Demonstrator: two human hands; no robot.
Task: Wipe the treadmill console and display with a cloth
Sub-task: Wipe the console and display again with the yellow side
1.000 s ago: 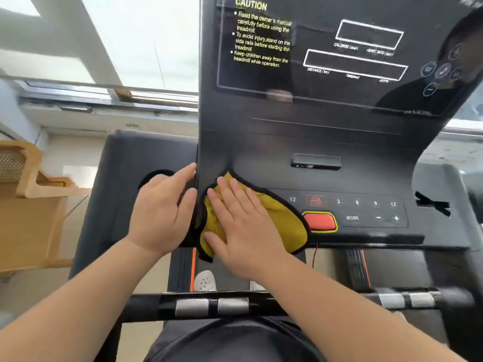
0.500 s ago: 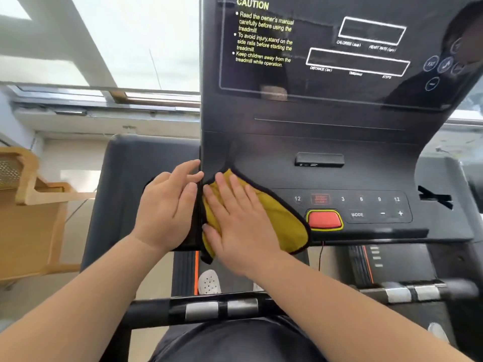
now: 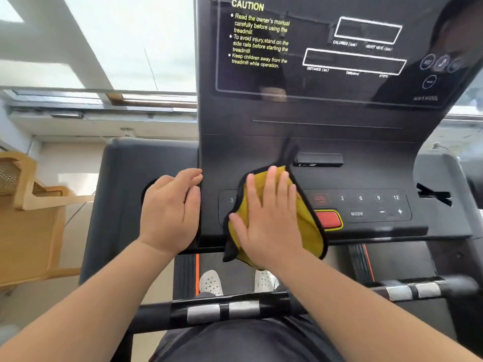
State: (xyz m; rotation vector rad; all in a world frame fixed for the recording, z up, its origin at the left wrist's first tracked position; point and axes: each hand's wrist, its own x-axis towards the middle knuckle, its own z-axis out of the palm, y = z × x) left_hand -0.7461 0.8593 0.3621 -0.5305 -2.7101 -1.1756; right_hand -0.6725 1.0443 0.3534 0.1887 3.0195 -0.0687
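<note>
Pressing: right hand lies flat on the yellow cloth, fingers spread and straight, palm down, nothing pinched.
Cloth: yellow with a black edge, spread over the left part of the button strip on the treadmill console; its lower edge hangs off the console's front lip, and one black corner points up beside the small black slot.
Left hand: left hand rests on the console's left edge, fingers together and laid along the vertical side, thumb side against the panel; it grips nothing that can be seen.
Hands: near each other, not touching, a strip of bare console between them.
Buttons: a "3" peeks out just left of the cloth; right of it show 3, 6, 9, 12, MODE, minus and plus.
Red button: red button with its yellow rim is half hidden, the cloth's black edge touching its left end.
Display: display stands above, dark and glossy, with yellow CAUTION text on the left and two white outlined boxes on the right; uncovered, well apart from the cloth.
Handlebar: black handlebar with silver pads crosses the view below both forearms.
Below: two white perforated shoes show on the belt between console and handlebar.
Left side: wooden furniture stands beside the treadmill.
</note>
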